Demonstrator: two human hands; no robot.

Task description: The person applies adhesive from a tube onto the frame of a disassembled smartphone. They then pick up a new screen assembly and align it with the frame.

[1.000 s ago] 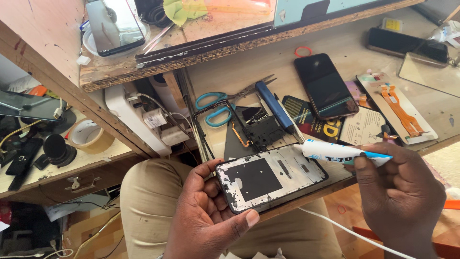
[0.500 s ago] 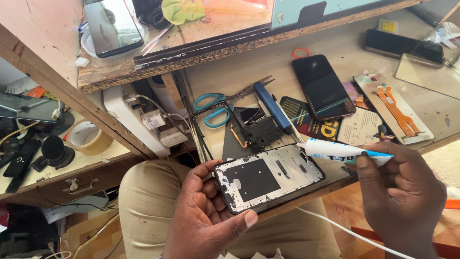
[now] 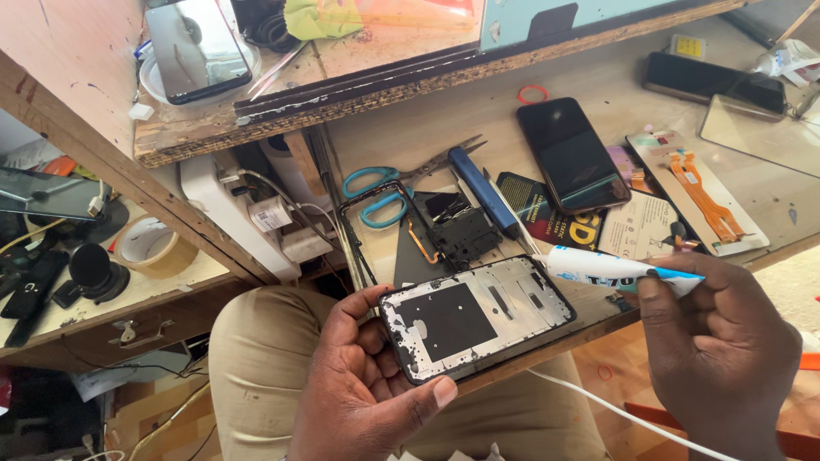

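- Left hand [image 3: 367,384]: palm up, fingers curled under the phone frame [image 3: 474,316], thumb pressed on its near edge. The hand grips the frame and holds it face-up over the lap, just in front of the workbench edge [image 3: 598,320].
- Phone frame: a silver mid-frame with a black rim, a dark square patch at its left half and small slots at its right half; patchy dark residue lines the border. It tilts slightly, right end higher.
- Right hand [image 3: 717,358]: closed around the rear of a white and blue glue tube [image 3: 611,269], fingers wrapped over it, back of the hand toward the camera. The tube lies nearly level and points left.
- Tube tip: it sits at the frame's upper right corner; whether it touches the frame cannot be told.
- Hidden or cut off: the right wrist runs out of the lower edge; the tube's tail is covered by the fingers; the left fingers under the frame are out of sight.
- A white cable [image 3: 623,414] crosses below the frame, its ends out of view.
- Workbench surface: blue-handled scissors [image 3: 384,192], a blue-handled tool [image 3: 483,189], a black inner phone plate [image 3: 461,230], a dark smartphone [image 3: 571,154] lying screen up, and a card carrying orange flex cables [image 3: 696,192].
- Upper shelf [image 3: 359,64]: a shallow white dish [image 3: 154,81] holds a phone [image 3: 196,47] with a reflective screen.
- Left side shelf: a tape roll [image 3: 149,243] lies flat.
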